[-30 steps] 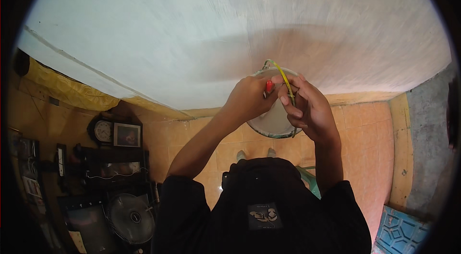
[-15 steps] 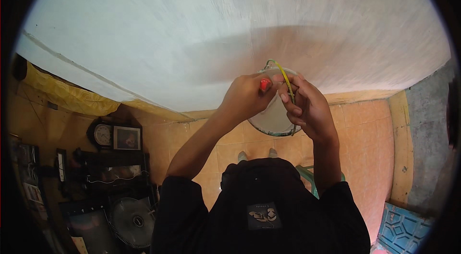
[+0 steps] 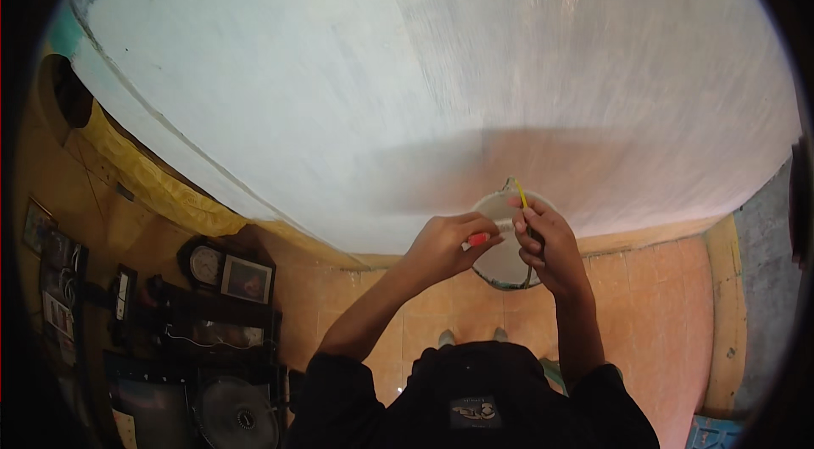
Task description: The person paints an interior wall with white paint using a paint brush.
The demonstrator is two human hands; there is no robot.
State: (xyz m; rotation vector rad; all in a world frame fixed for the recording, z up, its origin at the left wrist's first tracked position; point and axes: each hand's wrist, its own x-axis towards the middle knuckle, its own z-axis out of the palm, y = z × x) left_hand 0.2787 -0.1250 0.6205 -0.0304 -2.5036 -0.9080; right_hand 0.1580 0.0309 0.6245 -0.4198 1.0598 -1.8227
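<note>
My left hand (image 3: 443,247) is closed around the red handle of a paintbrush (image 3: 477,239), and the brush head, mostly hidden, lies over the bucket's mouth. A round bucket (image 3: 500,281) with a stained rim holds pale, whitish paint (image 3: 502,262). It hangs close to the wall, above the floor, from its yellow-green handle (image 3: 521,192). My right hand (image 3: 549,247) is shut on that handle, fingers curled round it at the bucket's right side.
Ahead stands a wall (image 3: 339,93) with streaky whitish paint. Orange tiles (image 3: 644,305) cover the floor. To the left are a yellow cloth (image 3: 161,186), a clock (image 3: 205,264), a framed picture (image 3: 247,279) and a fan (image 3: 237,417). A green stool (image 3: 553,374) is partly hidden beside me.
The view has tilted up and left, so bucket and hands sit lower and further right. My left hand has turned the red handle sideways. The right hand keeps the bucket handle.
</note>
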